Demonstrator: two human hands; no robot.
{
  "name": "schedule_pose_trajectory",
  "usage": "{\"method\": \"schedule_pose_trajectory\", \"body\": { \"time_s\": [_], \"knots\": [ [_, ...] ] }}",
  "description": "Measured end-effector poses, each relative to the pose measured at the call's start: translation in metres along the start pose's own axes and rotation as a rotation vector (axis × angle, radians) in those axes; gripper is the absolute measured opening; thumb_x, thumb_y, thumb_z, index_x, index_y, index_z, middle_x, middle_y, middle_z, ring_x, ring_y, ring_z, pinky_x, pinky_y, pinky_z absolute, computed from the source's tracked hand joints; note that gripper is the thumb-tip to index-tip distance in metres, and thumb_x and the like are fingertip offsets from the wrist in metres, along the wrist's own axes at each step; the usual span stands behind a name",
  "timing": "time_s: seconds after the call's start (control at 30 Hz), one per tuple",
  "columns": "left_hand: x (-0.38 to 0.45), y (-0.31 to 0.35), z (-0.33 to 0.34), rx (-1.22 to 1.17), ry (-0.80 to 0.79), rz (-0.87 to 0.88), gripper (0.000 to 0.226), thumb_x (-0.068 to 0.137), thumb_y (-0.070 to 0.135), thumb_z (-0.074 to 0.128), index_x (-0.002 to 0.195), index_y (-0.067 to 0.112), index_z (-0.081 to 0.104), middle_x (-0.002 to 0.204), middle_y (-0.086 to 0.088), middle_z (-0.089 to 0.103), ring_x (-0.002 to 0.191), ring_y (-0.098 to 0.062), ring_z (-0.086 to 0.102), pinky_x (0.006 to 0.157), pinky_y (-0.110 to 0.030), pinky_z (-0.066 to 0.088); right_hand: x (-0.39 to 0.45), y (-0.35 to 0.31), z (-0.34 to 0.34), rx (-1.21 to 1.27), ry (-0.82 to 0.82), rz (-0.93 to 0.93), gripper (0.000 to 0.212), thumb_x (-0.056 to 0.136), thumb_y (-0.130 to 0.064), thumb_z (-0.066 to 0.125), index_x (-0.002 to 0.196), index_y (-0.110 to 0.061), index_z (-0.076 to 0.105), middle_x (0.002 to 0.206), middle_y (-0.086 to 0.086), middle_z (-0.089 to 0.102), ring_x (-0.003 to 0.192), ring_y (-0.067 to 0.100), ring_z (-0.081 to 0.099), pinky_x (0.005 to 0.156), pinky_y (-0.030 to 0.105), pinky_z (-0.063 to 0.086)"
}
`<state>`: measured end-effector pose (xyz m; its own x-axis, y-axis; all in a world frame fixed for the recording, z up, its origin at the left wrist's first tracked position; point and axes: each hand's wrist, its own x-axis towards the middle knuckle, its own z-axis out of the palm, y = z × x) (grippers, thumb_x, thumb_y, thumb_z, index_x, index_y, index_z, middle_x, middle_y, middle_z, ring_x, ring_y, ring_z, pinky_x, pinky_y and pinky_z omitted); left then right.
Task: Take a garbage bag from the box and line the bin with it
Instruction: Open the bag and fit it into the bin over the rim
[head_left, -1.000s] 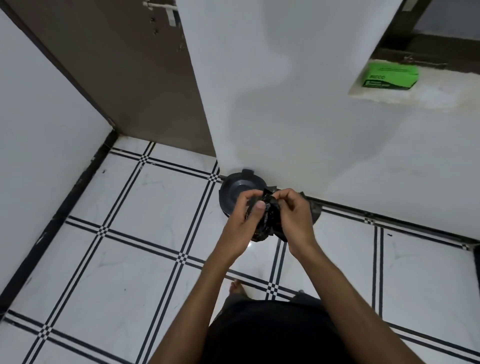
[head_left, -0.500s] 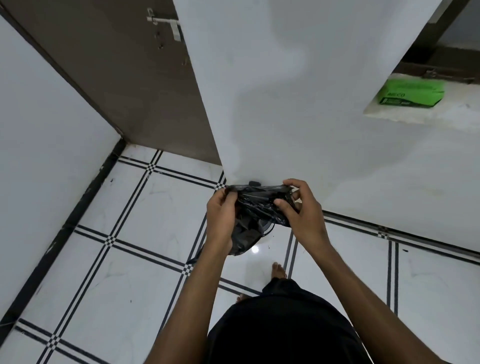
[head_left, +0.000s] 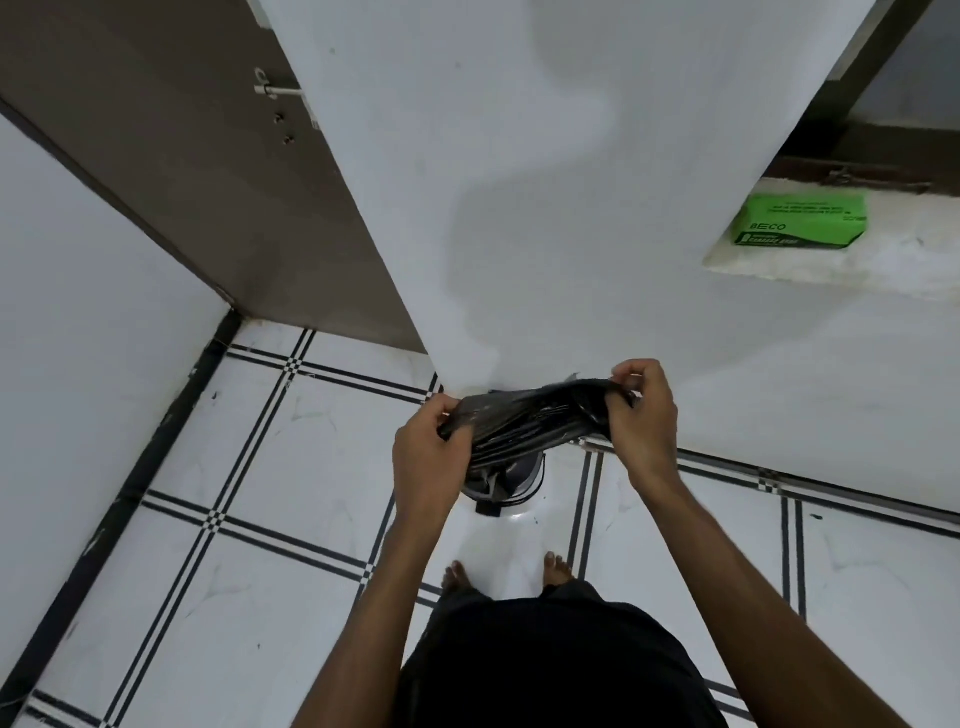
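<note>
Person's stood barefoot on the tiled floor (head_left: 156, 519) w/ the black garbage bag (head_left: 530, 421) stretched between both hands, out in front at arm's reach. Left hand (head_left: 428, 457) is pinching one end of the bag, thumb pressed onto fingers w/ plastic bunched between them. Right hand (head_left: 644, 415) pinches the other end, fingertips curled over the top edge. Neither hand is spread; both clamp on film.

Between the two grips the bag runs as a crumpled band, not yet open, creased lengthwise. Directly below the grips, partly hidden by bag and left hand, sits the bin (head_left: 511, 480), round and dark, close to the wall's foot. The green box (head_left: 802, 221) lies on a ledge (head_left: 883, 260), well apart, up and to the right of the right hand.

How it'll handle, imo: v. light, thin, limp film, no stiffness at all, so it goes wherever it's pulled and sags between the grips. Prob slick and clingy, w/ layers sticking together, so finding the mouth likely needs a rub between thumb and finger. Stretches or tears if yanked hard, so gentle pulls seem wise.

Best hold looks like the open edge: one layer per hand, at opposite sides of the mouth, then part them and lower over the bin rim. Can't tell from here which end is the mouth.
</note>
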<state>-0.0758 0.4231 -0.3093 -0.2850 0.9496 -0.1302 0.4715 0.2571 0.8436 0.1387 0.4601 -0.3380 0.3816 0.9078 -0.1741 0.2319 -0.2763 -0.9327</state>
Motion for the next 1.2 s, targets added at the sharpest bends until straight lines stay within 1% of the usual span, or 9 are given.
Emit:
{"method": "schedule_pose_trajectory", "body": {
  "time_s": [0.17, 0.33, 0.43, 0.53, 0.73, 0.93, 1.0, 1.1, 1.2],
  "knots": [
    [0.029, -0.009, -0.02, 0.24, -0.136, -0.016, 0.022, 0.092, 0.02, 0.05, 0.082, 0.022, 0.069, 0.071, 0.004, 0.068, 0.069, -0.013, 0.064, 0.06, -0.029, 0.049, 0.007, -0.006, 0.008, -0.317, -0.102, -0.217, 0.041, 0.08, 0.01, 0.045, 0.094, -0.027, 0.055, 0.097, -0.011, 0.063, 0.091, 0.013, 0.061, 0.075, 0.025, 0.047],
    [0.059, 0.003, -0.035, -0.532, -0.24, -0.4, 0.023, 0.099, 0.017, 0.049, 0.096, 0.018, 0.072, 0.097, -0.004, 0.074, 0.09, -0.016, 0.066, 0.081, -0.033, 0.057, 0.022, -0.013, 0.003, -0.43, -0.207, -0.178, 0.057, 0.076, 0.015, 0.05, 0.101, -0.036, 0.06, 0.091, -0.009, 0.072, 0.082, 0.012, 0.07, 0.067, 0.032, 0.058],
    [0.069, 0.006, -0.039, -0.688, -0.327, -0.451, 0.019, 0.097, 0.013, 0.052, 0.104, 0.011, 0.07, 0.097, -0.011, 0.072, 0.089, -0.022, 0.065, 0.079, -0.037, 0.055, 0.026, -0.013, 0.003, -0.592, -0.204, -0.168, 0.053, 0.077, 0.01, 0.049, 0.103, -0.034, 0.064, 0.094, -0.006, 0.073, 0.084, 0.021, 0.067, 0.074, 0.03, 0.053],
    [0.069, 0.006, -0.036, -0.516, -0.337, -0.38, 0.021, 0.096, 0.012, 0.052, 0.103, 0.009, 0.071, 0.096, -0.011, 0.074, 0.084, -0.021, 0.067, 0.074, -0.033, 0.052, 0.033, -0.014, 0.003, -0.668, -0.158, -0.11, 0.047, 0.073, 0.006, 0.048, 0.096, -0.034, 0.06, 0.095, -0.005, 0.074, 0.085, 0.026, 0.065, 0.073, 0.032, 0.052],
    [0.07, -0.015, -0.042, 0.188, -0.439, 0.09, 0.018, 0.077, 0.035, 0.08, 0.074, 0.021, 0.068, 0.069, 0.007, 0.068, 0.066, -0.012, 0.062, 0.062, -0.026, 0.047, 0.048, -0.029, -0.009, -0.536, -0.041, -0.026, 0.045, 0.07, 0.012, 0.042, 0.093, -0.027, 0.043, 0.091, -0.006, 0.07, 0.08, 0.026, 0.064, 0.065, 0.033, 0.048],
    [0.08, -0.03, -0.043, 0.552, -0.377, 0.24, 0.009, 0.089, 0.025, 0.068, 0.097, 0.026, 0.07, 0.092, 0.008, 0.067, 0.087, -0.015, 0.062, 0.068, -0.026, 0.041, 0.056, -0.036, -0.014, -0.365, -0.021, -0.073, 0.04, 0.062, 0.018, 0.035, 0.076, -0.018, 0.044, 0.092, -0.001, 0.07, 0.086, 0.023, 0.068, 0.05, 0.025, 0.04],
    [0.086, -0.033, -0.045, 0.365, -0.317, 0.09, 0.015, 0.093, 0.016, 0.058, 0.094, 0.025, 0.07, 0.089, 0.008, 0.07, 0.086, -0.015, 0.065, 0.071, -0.029, 0.048, 0.056, -0.033, -0.017, -0.317, -0.05, -0.099, 0.044, 0.062, 0.02, 0.035, 0.077, -0.019, 0.047, 0.095, 0.0, 0.07, 0.088, 0.022, 0.07, 0.051, 0.025, 0.042],
    [0.093, -0.029, -0.053, -0.269, -0.262, -0.297, 0.021, 0.097, 0.007, 0.048, 0.096, 0.014, 0.068, 0.089, -0.002, 0.071, 0.087, -0.018, 0.065, 0.083, -0.036, 0.057, 0.053, -0.025, -0.023, -0.333, -0.113, -0.112, 0.05, 0.071, 0.021, 0.039, 0.08, -0.027, 0.051, 0.101, -0.002, 0.067, 0.081, 0.028, 0.069, 0.052, 0.029, 0.046],
    [0.096, -0.022, -0.054, -0.731, -0.255, -0.517, 0.023, 0.099, 0.001, 0.042, 0.106, 0.005, 0.063, 0.095, -0.011, 0.071, 0.085, -0.021, 0.068, 0.067, -0.03, 0.061, 0.047, -0.018, -0.019, -0.387, -0.177, -0.126, 0.047, 0.077, 0.018, 0.045, 0.084, -0.027, 0.054, 0.098, -0.004, 0.067, 0.072, 0.027, 0.065, 0.054, 0.027, 0.047]
  ]
}}
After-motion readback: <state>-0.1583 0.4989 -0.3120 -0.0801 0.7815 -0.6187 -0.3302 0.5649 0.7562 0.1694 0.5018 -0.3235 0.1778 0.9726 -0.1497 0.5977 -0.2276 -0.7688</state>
